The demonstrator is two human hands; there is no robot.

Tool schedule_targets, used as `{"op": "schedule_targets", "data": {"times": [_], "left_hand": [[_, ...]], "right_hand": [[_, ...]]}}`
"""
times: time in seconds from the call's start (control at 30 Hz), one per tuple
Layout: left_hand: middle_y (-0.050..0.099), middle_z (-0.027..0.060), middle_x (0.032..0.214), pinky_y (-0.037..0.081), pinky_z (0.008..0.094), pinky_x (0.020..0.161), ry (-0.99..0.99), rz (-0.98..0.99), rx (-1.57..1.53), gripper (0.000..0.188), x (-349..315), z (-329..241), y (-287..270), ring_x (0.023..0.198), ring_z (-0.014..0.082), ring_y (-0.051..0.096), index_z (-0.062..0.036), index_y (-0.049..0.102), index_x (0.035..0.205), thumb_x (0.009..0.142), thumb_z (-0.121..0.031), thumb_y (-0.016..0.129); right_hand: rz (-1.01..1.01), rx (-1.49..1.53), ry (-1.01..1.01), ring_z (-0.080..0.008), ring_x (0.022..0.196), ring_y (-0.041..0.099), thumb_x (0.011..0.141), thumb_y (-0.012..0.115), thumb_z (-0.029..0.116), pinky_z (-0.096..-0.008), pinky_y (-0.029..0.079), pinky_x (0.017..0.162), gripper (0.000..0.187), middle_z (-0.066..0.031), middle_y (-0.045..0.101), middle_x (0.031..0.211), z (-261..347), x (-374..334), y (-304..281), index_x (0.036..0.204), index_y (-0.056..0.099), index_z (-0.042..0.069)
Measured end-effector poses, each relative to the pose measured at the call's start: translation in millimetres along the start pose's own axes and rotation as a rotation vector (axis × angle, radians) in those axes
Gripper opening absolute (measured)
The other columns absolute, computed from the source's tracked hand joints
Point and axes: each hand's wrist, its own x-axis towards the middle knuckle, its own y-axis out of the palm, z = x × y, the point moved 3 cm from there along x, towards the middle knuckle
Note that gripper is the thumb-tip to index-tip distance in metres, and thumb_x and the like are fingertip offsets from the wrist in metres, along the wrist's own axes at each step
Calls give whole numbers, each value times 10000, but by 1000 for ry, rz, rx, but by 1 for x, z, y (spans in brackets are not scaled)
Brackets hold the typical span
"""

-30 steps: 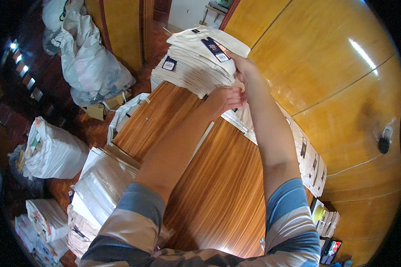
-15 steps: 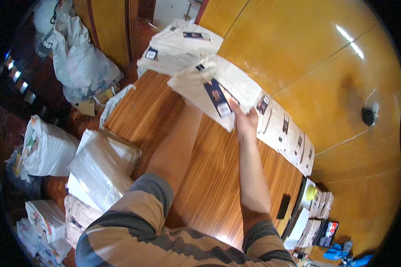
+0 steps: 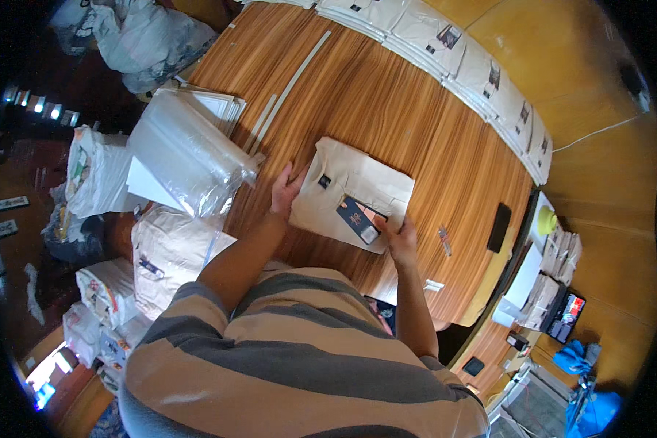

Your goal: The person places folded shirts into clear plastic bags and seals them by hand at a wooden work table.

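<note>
One folded cream garment [image 3: 350, 181] is held flat over the near part of the worktop [image 3: 416, 124], close to its near edge; whether it touches the wood or is slightly raised I cannot tell. The left hand [image 3: 285, 191] grasps the garment's left side, its fingers partly hidden by the cloth. The right hand [image 3: 400, 241] grips the near right corner, thumb on top, with the other fingers mostly out of sight. Just beside that thumb, a dark hang tag [image 3: 358, 219] lies slanted on the cloth, and a small dark label [image 3: 325, 180] shows nearer the left hand.

Along the worktop's far right edge, against the wall, runs a row of folded pale garments [image 3: 473, 69] with dark tags. Two pale strips [image 3: 292, 79] lie toward the left edge, where clear plastic sleeves [image 3: 179, 142] are stacked near white sheets [image 3: 147, 186]. Below the sleeves, another cream garment [image 3: 169, 248] lies beyond that edge. Near the worktop's right end is a long black object [image 3: 498, 228]; between it and the right hand lies a small, partly red item [image 3: 444, 241].
</note>
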Motion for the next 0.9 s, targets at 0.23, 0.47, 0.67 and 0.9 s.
{"op": "schedule_targets", "data": {"times": [0.23,0.47,0.67,0.9], "left_hand": [[682,112,1350,523,337,1034,333,-216,964,596,-54,13,-9,1202,180,658,-11,486,1508,953,23,702],[707,102,1312,530,309,1021,297,-181,886,542,-58,7,-7,1185,160,668,4,487,1507,986,105,594],[694,114,1356,529,305,1043,246,-192,775,533,-63,8,-6,1215,179,669,-2,450,1548,1027,85,517],[657,113,1417,564,379,1040,222,-217,694,597,-62,9,-10,1268,204,647,-45,409,1591,1022,122,481]], "right_hand": [[98,-939,-570,-380,1252,556,724,941,197,-480,483,1064,690,-187,595,1333,69,-45,35,1325,637,46],[389,-1000,-600,-349,1153,629,770,906,222,-459,518,1020,418,-113,677,1171,60,-11,23,1114,717,80],[470,-875,-94,-380,1053,709,842,862,357,-483,581,893,430,-135,726,1079,67,41,8,1128,720,69],[55,-923,0,-381,977,745,871,840,353,-491,581,893,547,-237,757,1036,21,23,-31,1254,658,7]]}}
